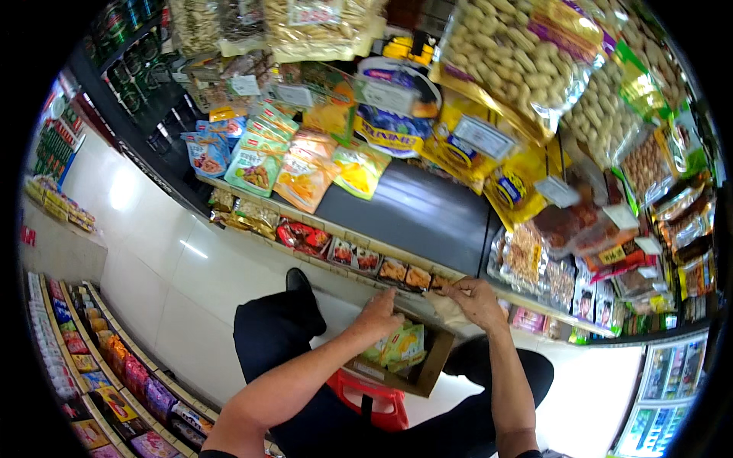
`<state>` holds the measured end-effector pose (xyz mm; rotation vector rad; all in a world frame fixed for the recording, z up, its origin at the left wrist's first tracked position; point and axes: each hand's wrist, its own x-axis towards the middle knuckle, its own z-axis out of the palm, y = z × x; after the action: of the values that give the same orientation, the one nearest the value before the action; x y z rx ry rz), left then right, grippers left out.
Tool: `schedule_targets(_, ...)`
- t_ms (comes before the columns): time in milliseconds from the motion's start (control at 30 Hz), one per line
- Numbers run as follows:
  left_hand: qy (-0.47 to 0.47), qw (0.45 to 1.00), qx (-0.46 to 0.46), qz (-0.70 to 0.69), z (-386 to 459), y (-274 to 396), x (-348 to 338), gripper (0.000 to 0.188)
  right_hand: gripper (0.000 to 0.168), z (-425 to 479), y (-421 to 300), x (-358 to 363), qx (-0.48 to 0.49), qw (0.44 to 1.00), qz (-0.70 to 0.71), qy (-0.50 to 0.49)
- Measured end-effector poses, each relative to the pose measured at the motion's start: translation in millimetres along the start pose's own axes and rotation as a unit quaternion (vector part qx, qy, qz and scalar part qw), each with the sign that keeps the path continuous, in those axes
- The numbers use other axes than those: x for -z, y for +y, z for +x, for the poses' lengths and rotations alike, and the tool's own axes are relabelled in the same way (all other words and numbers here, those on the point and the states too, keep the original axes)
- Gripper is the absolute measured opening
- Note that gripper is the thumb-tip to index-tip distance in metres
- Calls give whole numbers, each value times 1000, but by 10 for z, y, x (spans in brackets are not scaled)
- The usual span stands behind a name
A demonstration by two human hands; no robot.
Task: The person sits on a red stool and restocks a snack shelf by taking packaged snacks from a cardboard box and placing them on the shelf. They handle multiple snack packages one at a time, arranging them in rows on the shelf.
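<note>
My right hand (476, 302) pinches a limp beige cloth (449, 308) at the front edge of the lower shelf. Just to the left, my left hand (378, 316) hovers by the rim of an open cardboard box (440, 360); its thumb and forefinger are apart, with nothing visible between them. Green and yellow snack pouches (404, 346) lie inside the box, partly covered by my left hand and wrist. Above my hands, a bare stretch of dark shelf (409, 209) lies between upright dried-fruit pouches (306, 172) and yellow bags (512, 189).
A red plastic stool (372, 395) is between my legs, close to the box. Large peanut bags (509, 57) hang above the shelf on the right. Clear-packed snacks (355, 256) line the lower ledge. Another snack rack (131, 383) stands behind on the left, across the tiled floor (189, 286).
</note>
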<state>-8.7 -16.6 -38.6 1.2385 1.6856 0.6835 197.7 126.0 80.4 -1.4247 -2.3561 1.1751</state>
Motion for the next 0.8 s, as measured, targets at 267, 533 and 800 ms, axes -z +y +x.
schedule_targets(267, 23, 997, -4, -77, -44, 235, 318, 55, 45, 1582, -974, -639, 32, 970, 241, 33)
schedule_targets(533, 23, 989, 23, -147, -83, 276, 365, 54, 65, 2910, -995, -1447, -65, 956, 226, 179)
schedule_targets(800, 58, 977, 31, -201, -19, 320, 312, 50, 20, 3001, -689, -1342, -61, 914, 400, 39)
